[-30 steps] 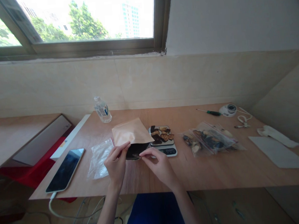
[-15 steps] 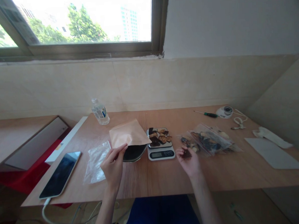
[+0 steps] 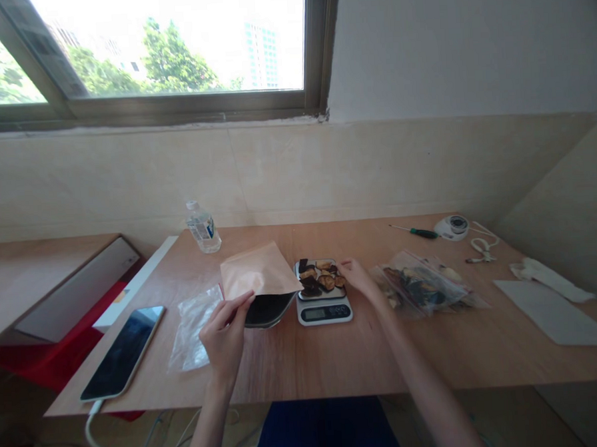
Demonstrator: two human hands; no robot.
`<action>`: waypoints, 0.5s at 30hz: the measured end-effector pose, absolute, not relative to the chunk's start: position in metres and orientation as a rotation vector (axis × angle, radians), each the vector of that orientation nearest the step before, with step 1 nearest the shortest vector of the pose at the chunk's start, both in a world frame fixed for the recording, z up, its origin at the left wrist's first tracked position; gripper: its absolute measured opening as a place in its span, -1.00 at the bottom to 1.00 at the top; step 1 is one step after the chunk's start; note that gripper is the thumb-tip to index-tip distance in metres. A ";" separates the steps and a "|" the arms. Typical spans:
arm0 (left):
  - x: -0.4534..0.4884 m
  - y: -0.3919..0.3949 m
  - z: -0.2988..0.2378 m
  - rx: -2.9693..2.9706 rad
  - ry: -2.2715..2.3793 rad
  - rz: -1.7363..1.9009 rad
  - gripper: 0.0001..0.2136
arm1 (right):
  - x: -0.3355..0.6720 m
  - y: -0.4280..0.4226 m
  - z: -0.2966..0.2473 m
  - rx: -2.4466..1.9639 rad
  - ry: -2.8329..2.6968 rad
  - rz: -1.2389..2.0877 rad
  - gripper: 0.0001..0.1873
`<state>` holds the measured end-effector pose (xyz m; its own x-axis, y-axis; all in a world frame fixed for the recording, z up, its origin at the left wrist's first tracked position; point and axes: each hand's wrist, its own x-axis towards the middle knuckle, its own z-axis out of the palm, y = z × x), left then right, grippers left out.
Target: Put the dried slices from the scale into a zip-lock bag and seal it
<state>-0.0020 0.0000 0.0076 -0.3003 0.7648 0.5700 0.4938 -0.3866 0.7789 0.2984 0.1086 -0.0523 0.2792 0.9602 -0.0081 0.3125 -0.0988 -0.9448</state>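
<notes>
Left hand (image 3: 227,330): pinches the paper bag (image 3: 256,272), mouth open.
Right hand (image 3: 357,277): grip is narrow; if holding something, I cannot tell.
Dried slices (image 3: 326,282): on the scale (image 3: 342,312), just left of the right hand, the nearer one.
Scale: long axis goes toward the wall (image 3: 286,171).
Table (image 3: 366,360): wooden, below a window (image 3: 187,102).

Left hand (image 3: 225,334) in a pinch, right forearm (image 3: 422,370) aslant, right hand (image 3: 357,275) farther forward, its fingers (image 3: 345,264) perhaps half-curled.

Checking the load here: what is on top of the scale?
Brown, dried-looking slices lie on the scale, the right hand at its right edge. They overlap, hiding parts of one another and of the surface beneath; the paper pouch hides some of the left edge.
</notes>
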 end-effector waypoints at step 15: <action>-0.002 0.000 0.009 1.712 1.602 1.746 -0.87 | 0.325 0.109 -0.049 -1.851 -1.449 0.636 -0.68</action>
